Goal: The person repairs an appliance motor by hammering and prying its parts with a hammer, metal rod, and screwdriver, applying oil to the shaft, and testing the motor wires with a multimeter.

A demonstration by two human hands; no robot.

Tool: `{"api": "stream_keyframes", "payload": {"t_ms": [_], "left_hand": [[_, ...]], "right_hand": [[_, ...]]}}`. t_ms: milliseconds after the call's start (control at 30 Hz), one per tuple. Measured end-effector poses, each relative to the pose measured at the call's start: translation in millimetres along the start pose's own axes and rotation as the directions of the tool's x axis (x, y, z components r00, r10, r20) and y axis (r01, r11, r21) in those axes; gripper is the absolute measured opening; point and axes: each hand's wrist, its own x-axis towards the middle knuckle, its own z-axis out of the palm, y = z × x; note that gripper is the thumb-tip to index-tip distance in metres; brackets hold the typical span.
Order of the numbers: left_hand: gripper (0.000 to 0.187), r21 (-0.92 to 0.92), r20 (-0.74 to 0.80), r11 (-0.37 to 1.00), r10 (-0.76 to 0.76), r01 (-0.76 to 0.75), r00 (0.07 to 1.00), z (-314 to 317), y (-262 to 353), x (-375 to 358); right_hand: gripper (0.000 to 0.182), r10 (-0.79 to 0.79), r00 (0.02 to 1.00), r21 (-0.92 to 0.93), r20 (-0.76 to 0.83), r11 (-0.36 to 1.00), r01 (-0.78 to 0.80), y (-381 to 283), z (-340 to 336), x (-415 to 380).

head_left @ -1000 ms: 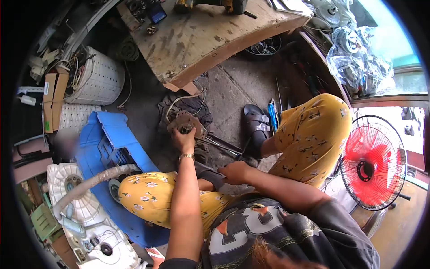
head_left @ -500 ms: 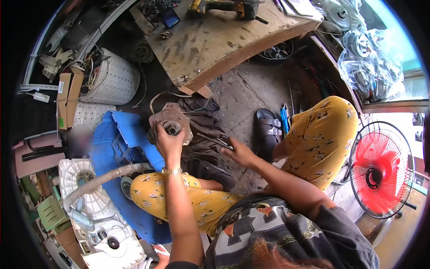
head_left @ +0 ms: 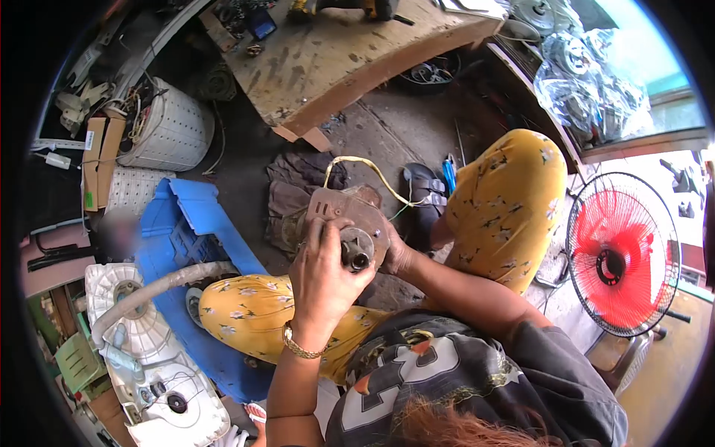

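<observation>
A brown, rusty motor is held up in front of me between both hands. A round hub with a dark central hole faces me, and a yellow-sleeved cable with a green wire loops out from its far side. My left hand wraps its fingers and thumb around the hub. My right hand grips the motor's right edge, with its fingers mostly hidden behind it. Whether a tool is also in that hand cannot be seen. Below and behind the motor, dark cloth lies on the floor.
A wooden table with a yellow-black power tool stands ahead. To my left are a blue plastic panel, a grey hose and white washer parts. A red fan stands at my right, near bagged parts.
The motor has been lifted closer, moved right and turned. My right hand, which held a thin rod-like tool apart from it, now grips its side. The view has shifted slightly.
</observation>
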Motion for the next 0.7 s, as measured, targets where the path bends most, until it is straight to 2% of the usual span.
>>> {"api": "stream_keyframes", "payload": {"t_ms": [100,200,300,700], "left_hand": [[0.049,0.008,-0.002,1.000,0.006,-0.006,1.000,2.5,8.7,-4.8],[0.050,0.026,-0.005,0.999,0.032,-0.032,0.999,1.2,13.4,-8.0],[0.050,0.040,0.011,0.999,0.031,-0.032,0.999,-1.9,17.1,-11.5],[0.050,0.018,0.042,1.000,0.000,-0.001,0.999,2.4,14.8,-12.6]], "right_hand": [[0.061,-0.032,0.999,0.043,-0.014,0.999,0.033,3.2,6.6,-16.2],[0.065,-0.026,0.999,0.019,-0.047,0.999,0.027,0.5,19.5,-28.2],[0.069,0.013,1.000,0.081,-0.028,0.997,-0.010,4.9,16.4,-29.8],[0.071,0.012,0.999,0.067,-0.035,0.998,-0.009,8.4,6.0,-29.3]]}}
